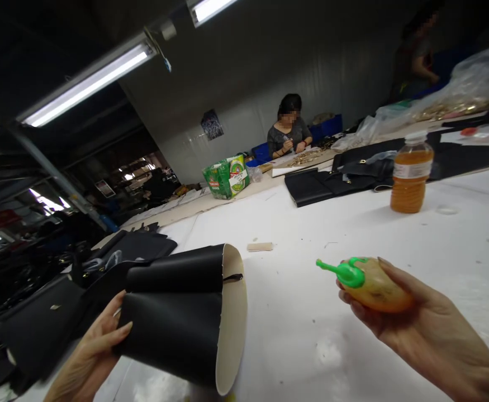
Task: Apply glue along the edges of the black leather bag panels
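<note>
My left hand [101,338] grips the near-left end of a black leather piece [172,326], thumb on top and fingers underneath. The piece is bent into an open, curved shape with a pale lining [232,324] on its right side, and a small dark strip shows inside the fold. In my right hand [420,329] lies a soft squeeze bottle [380,287] of yellowish liquid, its green nozzle [345,272] pointing left towards the leather. My fingers wrap round the bottle. The nozzle and the leather are apart, above the white table [290,346].
A bottle of orange liquid [411,178] stands at the right. Black leather pieces [311,187] lie behind it, others [43,318] at the left. A green carton [226,177] sits at the far edge. A co-worker [290,131] sits beyond, and another person stands far right.
</note>
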`<state>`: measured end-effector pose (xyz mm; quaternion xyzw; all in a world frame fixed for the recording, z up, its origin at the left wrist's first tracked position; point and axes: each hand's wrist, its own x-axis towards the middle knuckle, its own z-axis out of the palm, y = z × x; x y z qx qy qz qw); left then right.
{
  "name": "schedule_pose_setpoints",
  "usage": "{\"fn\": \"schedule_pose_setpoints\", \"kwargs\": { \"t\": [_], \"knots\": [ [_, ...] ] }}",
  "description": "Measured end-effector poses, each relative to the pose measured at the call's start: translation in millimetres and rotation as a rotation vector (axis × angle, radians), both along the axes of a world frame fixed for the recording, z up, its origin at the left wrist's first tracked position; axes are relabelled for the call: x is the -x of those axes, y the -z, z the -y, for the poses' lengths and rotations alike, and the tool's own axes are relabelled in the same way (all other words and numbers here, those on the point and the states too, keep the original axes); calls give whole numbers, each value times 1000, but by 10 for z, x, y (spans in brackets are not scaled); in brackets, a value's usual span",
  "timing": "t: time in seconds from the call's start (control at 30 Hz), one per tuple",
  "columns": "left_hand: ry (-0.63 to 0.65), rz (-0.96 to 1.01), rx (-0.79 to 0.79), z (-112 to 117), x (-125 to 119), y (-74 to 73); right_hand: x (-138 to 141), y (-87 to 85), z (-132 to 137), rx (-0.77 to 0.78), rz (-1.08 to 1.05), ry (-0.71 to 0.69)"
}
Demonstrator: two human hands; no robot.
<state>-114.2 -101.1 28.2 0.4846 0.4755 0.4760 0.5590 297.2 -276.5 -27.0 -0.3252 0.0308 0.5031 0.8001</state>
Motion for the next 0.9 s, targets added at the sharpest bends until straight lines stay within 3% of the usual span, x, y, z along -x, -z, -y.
{"fn": "schedule_pose_setpoints", "kwargs": {
  "t": [0.1, 0.2, 0.4, 0.53, 0.7, 0.9],
  "knots": [
    [10, 7, 16, 82, 89, 96, 23, 83, -43, 95, -49, -21],
    [10, -4, 48, 131, 129, 148, 68, 197, -102, 89, 14, -123],
    [133, -35, 73, 149, 126, 148, 177, 410, -202, 45, 277, -310],
    [57, -75, 63, 134, 107, 119, 283, 407, -274, -5, 467, -414],
    [39, -200, 87, 133, 0, 72, 346, 411, -374, 10, 542, -423],
    [-7, -110, 63, 97, -33, 57, 271, 433, -363, 59, 549, -388]
  ]
}}
